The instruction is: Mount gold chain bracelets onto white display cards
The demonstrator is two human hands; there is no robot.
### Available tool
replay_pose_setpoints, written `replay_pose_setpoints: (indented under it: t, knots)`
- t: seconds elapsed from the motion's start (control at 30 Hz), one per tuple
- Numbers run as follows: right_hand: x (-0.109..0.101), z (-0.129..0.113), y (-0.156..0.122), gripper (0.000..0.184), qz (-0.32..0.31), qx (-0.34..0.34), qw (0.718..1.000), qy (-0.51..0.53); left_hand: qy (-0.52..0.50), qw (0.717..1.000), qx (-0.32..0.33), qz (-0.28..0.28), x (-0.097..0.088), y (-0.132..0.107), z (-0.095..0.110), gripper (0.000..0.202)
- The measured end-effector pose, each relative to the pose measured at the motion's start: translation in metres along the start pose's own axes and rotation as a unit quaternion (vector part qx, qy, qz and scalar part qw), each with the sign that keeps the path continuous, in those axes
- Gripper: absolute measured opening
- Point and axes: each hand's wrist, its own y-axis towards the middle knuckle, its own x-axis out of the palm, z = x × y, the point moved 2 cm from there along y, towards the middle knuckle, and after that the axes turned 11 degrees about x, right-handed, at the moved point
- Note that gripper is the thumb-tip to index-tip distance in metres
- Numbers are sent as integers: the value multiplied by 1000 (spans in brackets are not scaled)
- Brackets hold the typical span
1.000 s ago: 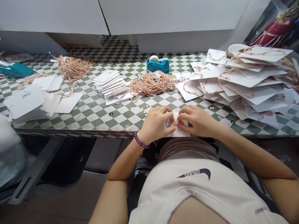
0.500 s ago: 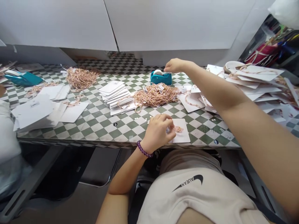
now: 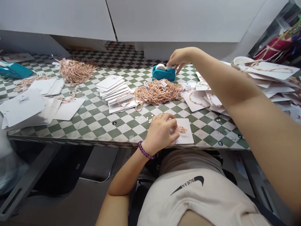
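My left hand [image 3: 162,130], with a purple bead bracelet at its wrist, is closed over a white card [image 3: 188,138] near the table's front edge. Its fingertips pinch a pink-and-gold beaded strand [image 3: 182,129] against the card; part of the strand is hidden under the fingers. Further back, my right hand [image 3: 180,59] reaches to the end of a teal tape dispenser [image 3: 164,74] holding a white roll [image 3: 160,67]. Thumb and index finger pinch at the tape's end there, while the other fingers hang apart.
A heap of beaded strands [image 3: 158,91] lies before the dispenser, beside stacked white cards [image 3: 111,89]. Cards with strands [image 3: 196,101] pile up at right. At left are another strand heap [image 3: 76,71], more cards [image 3: 22,105] and a second teal dispenser [image 3: 15,70].
My right hand stays at the dispenser, its lower fingers now spread downward. My left hand keeps its hold on the card and strand. The view has shifted slightly.
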Motion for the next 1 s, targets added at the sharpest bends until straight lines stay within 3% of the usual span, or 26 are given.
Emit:
replay_pose_setpoints:
  t: [0.3,0.53,1.0]
  knots:
    - [-4,14,3,17,-52,0,990,134,2,1000,-2,-12,0,1,0,8]
    - [1,31,17,18,-97,-22,965,242,2,1000,4,-5,0,0,0,6]
    - [10,52,32,21,-148,-91,923,344,9,1000,8,-11,1,1,1,5]
